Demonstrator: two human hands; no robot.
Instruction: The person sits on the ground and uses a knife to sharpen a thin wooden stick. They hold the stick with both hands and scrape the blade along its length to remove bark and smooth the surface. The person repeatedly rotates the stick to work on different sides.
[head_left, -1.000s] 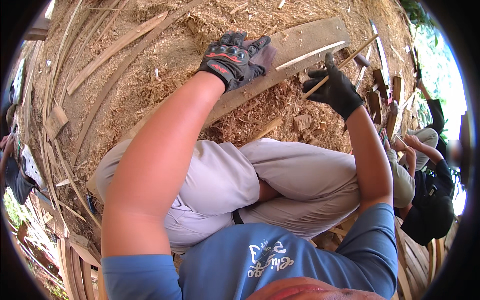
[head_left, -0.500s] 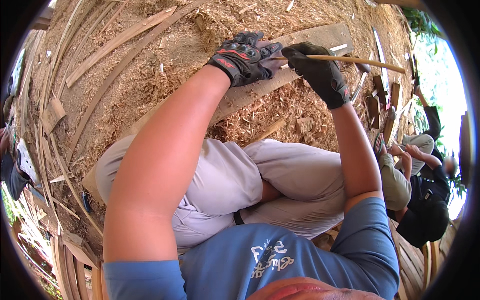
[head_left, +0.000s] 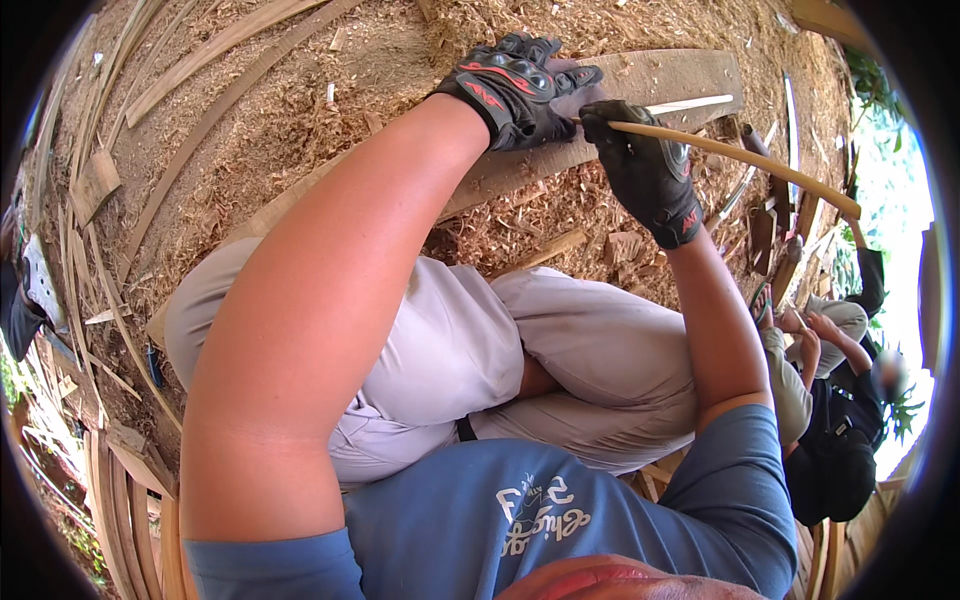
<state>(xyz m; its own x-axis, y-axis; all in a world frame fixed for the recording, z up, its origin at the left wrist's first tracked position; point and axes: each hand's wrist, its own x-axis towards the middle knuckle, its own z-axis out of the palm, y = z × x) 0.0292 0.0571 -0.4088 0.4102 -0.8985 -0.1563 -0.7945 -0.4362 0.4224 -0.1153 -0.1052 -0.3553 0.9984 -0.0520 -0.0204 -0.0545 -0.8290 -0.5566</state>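
Note:
Both my hands wear black gloves, and they meet over a flat wooden plank (head_left: 690, 72). My right hand (head_left: 645, 175) is closed round a long, slightly curved wooden rod (head_left: 745, 155), tan and smooth. Its far end sticks out to the right, and a thin tip shows between my two hands. My left hand (head_left: 520, 92) rests palm down at the plank, its fingertips close to that tip. These fingers are bent together, and what lies under them is hidden. A pale wood strip (head_left: 692, 103) lies on the plank just beyond my right hand.
Wood shavings (head_left: 520, 210) cover the ground around the plank. Long curved wood strips (head_left: 215, 130) lie at the left. Metal-bladed tools (head_left: 792, 130) and wood blocks (head_left: 762, 230) lie at the right, where another person (head_left: 835, 400) sits. A sandal (head_left: 42, 280) shows far left.
The rod now slants more, its far end lower and further right. My right hand has come slightly nearer, my left slightly further away. The whole view has shifted a little.

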